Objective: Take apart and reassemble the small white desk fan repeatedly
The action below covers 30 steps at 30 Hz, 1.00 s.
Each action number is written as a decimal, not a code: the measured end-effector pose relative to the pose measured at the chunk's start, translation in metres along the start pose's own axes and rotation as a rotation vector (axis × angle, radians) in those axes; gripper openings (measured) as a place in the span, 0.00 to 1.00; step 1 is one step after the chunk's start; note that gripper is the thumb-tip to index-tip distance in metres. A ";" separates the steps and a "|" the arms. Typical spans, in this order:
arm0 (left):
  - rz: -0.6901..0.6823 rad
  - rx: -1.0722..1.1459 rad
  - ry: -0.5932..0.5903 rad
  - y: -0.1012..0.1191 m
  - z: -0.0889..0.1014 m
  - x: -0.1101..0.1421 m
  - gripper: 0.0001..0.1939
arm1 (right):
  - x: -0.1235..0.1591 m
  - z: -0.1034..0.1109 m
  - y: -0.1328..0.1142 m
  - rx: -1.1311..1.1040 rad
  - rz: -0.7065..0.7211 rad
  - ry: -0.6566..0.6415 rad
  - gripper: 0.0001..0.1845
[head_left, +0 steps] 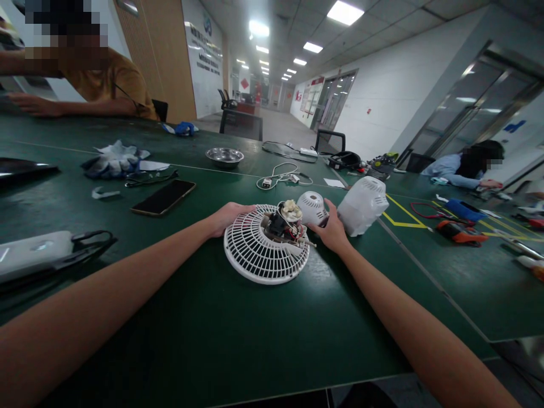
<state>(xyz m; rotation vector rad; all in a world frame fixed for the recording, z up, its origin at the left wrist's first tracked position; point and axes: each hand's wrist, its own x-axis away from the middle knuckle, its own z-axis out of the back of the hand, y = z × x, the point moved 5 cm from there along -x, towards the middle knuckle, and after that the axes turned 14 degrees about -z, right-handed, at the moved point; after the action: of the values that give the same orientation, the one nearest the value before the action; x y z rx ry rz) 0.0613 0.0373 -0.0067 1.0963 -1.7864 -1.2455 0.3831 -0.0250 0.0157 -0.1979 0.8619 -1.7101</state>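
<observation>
A white round fan grille (255, 263) lies on the green table with its exposed motor (278, 224) and wires on top. My left hand (232, 216) is closed on the grille's far left rim, its fingertips partly hidden. A white vented motor cover (312, 207) is just behind the motor, to its right. My right hand (334, 231) grips this cover from the right side, thumb and fingers around its edge. Just right of that hand stands a larger white plastic housing (363, 205) with slots near its top.
Left of me are a phone (164, 198), gloves (114, 160) and a white device (36, 255). Behind the grille are a metal bowl (225, 157) and a white cable (283, 177). A multimeter (461, 233) lies at right. Two other people sit at the table.
</observation>
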 end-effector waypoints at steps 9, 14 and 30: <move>-0.061 -0.106 -0.007 -0.002 0.005 -0.005 0.09 | 0.017 -0.006 -0.019 -0.705 -0.128 -0.179 0.38; -0.275 -0.420 0.037 0.008 0.012 -0.008 0.12 | 0.056 0.001 -0.064 -0.548 0.120 -0.264 0.47; -0.677 -0.845 -0.417 0.065 -0.064 0.042 0.32 | 0.070 0.019 -0.084 -0.168 0.402 -0.238 0.53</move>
<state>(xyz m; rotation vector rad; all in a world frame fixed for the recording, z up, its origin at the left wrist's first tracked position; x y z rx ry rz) 0.0846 -0.0126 0.0775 0.9703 -0.9004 -2.4721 0.3054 -0.0896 0.0619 -0.3114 0.8048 -1.2143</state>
